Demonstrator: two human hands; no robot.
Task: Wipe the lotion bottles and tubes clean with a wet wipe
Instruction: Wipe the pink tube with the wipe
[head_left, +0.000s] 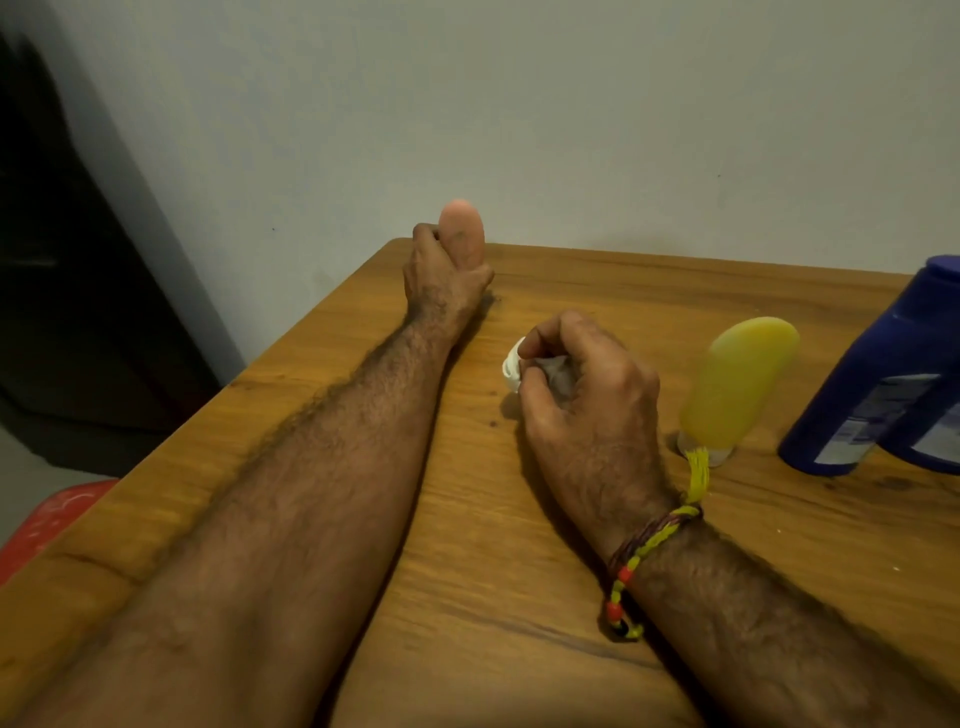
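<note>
Gripping pink tube (462, 228): left hand (447, 275) | right hand (582, 384) pinching wet wipe (511, 364)

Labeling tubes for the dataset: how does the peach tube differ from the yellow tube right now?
The peach tube is gripped by the left hand at the table's far edge; the yellow tube stands free, untouched, beside the right hand. The peach tube's lower half is hidden by fingers; the yellow tube shows fully, down to its pale cap. Peach looks opaque, yellow translucent. Both are upright with rounded tops.

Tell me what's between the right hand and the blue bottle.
The yellow tube, upright on its cap, stands between the right hand and the blue bottle in the head view.
</note>
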